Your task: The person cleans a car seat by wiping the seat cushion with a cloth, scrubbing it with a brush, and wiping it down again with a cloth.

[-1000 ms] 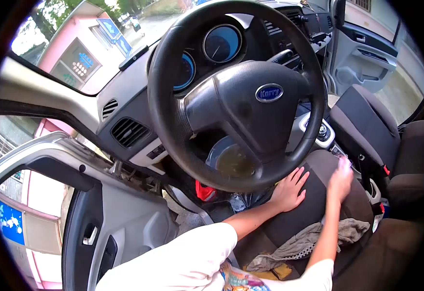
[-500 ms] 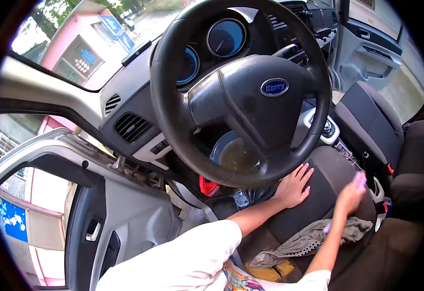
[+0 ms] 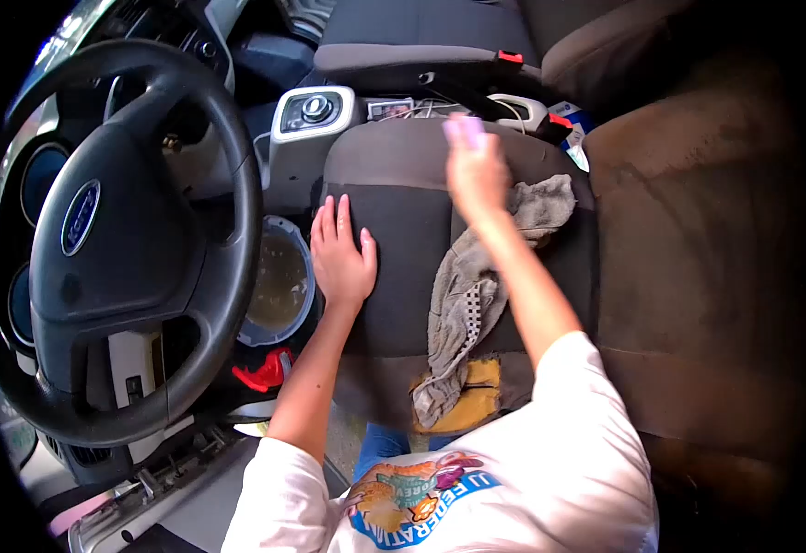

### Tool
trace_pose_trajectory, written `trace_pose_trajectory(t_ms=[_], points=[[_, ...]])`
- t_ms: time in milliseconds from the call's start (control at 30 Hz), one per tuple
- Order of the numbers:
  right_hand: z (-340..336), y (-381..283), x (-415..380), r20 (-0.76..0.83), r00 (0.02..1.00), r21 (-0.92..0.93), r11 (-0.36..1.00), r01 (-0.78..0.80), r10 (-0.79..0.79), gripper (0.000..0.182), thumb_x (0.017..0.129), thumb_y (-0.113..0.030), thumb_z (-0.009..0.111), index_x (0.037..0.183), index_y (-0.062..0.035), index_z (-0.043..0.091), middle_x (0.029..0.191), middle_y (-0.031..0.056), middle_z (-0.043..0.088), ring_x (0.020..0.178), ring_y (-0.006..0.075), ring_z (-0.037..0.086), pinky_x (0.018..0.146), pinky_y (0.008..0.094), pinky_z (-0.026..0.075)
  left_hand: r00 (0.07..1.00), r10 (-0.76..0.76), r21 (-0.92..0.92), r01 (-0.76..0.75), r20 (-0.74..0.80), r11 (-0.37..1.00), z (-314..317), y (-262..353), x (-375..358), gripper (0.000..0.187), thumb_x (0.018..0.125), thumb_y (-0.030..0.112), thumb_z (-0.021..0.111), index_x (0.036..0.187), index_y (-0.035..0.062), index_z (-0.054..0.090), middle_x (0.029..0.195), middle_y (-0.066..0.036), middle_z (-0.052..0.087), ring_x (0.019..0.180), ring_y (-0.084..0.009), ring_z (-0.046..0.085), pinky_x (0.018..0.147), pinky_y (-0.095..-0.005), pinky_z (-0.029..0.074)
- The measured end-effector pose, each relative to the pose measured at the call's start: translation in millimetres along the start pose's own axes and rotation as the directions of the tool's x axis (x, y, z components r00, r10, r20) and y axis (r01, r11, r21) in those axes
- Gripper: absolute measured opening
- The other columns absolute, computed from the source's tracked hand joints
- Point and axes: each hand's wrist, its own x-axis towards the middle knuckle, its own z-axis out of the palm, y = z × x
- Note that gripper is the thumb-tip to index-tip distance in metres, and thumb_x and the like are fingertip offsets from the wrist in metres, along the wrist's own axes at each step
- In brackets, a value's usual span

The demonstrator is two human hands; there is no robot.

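My left hand (image 3: pixel 343 263) lies flat on the dark cushion of the driver's seat (image 3: pixel 394 313), fingers spread, near its front edge. Over the seat's far side, my right hand (image 3: pixel 478 180) is closed around a small light purple thing (image 3: pixel 470 132); motion blur hides its exact kind. A crumpled grey cloth (image 3: pixel 463 295) with a checkered strip lies across the cushion, partly under my right forearm. At the cushion's near edge, yellow foam (image 3: pixel 463 408) shows through torn fabric.
A bucket (image 3: pixel 276 335) of murky water stands in the footwell beneath the steering wheel (image 3: pixel 242 166), beside a red object (image 3: pixel 267 370). Beyond the seat are the gear selector (image 3: pixel 316 109), a red seat-belt buckle (image 3: pixel 560 122) and the passenger seat (image 3: pixel 408 55). The stained backrest (image 3: pixel 689 267) rises at right.
The view has turned right and down toward the seat. My left hand still rests on the cushion, and my right hand still holds the purple thing, now farther from the cloth's near end.
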Motion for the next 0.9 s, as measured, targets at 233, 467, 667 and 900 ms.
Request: trace_pose_trajectory(t_ms=[233,467,667,900], points=[[-15,41,22,0.116,0.686,-0.467,0.570,0.676,-0.718,0.033,0.104,-0.036,0.051,0.132,-0.0210,0.060,0.102,0.0165,0.061,0.090,0.0305,0.065,0.066,0.0416,0.057,0.999,-0.037,0.063,0.036,0.019,0.997,-19,0,-2,0.059,0.092,0.024,0.058,0.147,0.0071,0.048,0.150,-0.017,0.046,0.137,-0.0372,0.043,0.113,-0.0472,0.037],[-31,60,27,-0.014,0.930,-0.515,0.799,0.309,-0.368,0.062,0.096,-0.019,0.059,0.154,-0.0235,0.040,0.104,0.0201,0.055,0.085,0.0379,0.064,0.072,0.0506,0.056,1.000,-0.025,0.052,0.024,0.015,0.998,-18,-3,0,0.059,0.092,0.023,0.057,0.148,0.0070,0.047,0.150,-0.018,0.046,0.136,-0.0390,0.042,0.113,-0.0479,0.037],[49,-13,22,0.130,0.723,-0.425,0.621,0.659,-0.678,0.041,0.101,-0.020,0.052,0.142,-0.0169,0.053,0.105,0.0166,0.059,0.095,0.0329,0.063,0.073,0.0428,0.059,0.999,-0.038,0.074,0.036,0.032,0.997,-20,-1,-1,0.056,0.095,0.021,0.055,0.149,0.0083,0.046,0.152,-0.016,0.044,0.138,-0.0365,0.041,0.114,-0.0459,0.035],[-81,108,30,0.008,0.936,-0.617,0.734,0.283,-0.353,0.062,0.095,-0.018,0.061,0.152,-0.0273,0.041,0.107,0.0200,0.055,0.096,0.0374,0.063,0.072,0.0489,0.055,0.999,-0.046,0.074,0.044,0.022,0.996,-21,-3,1,0.059,0.092,0.025,0.058,0.147,0.0078,0.048,0.150,-0.017,0.046,0.137,-0.0372,0.043,0.114,-0.0474,0.037]])
